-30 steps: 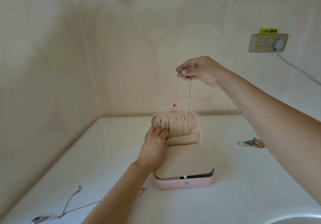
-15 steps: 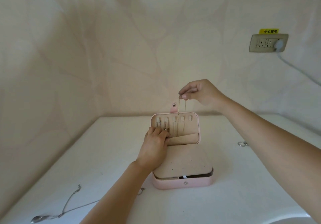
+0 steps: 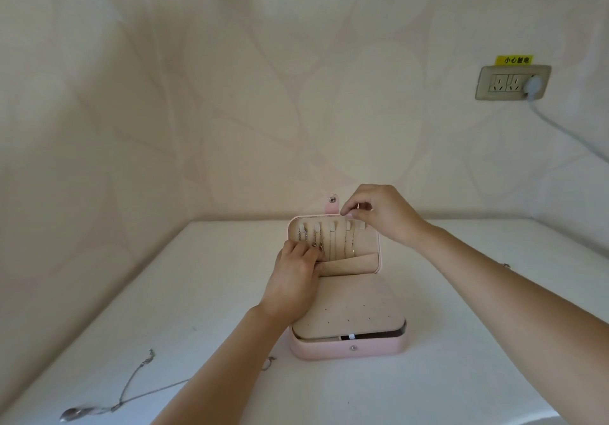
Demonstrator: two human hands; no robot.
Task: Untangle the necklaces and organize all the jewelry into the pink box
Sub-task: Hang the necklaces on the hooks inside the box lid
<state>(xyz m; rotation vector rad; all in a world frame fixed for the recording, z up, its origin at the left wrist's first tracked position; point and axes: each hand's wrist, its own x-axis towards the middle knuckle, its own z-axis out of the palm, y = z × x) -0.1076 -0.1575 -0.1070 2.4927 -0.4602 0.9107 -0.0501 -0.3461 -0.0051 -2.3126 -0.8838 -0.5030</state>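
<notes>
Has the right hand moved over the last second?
Yes. The right hand has dropped from well above the pink box to the top edge of its lid, pinching a necklace.

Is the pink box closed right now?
No, the pink box has its lid standing upright and open, with chains hanging inside it.

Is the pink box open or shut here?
Open: lid of the pink box stands upright, hooks and hung chains showing.
</notes>
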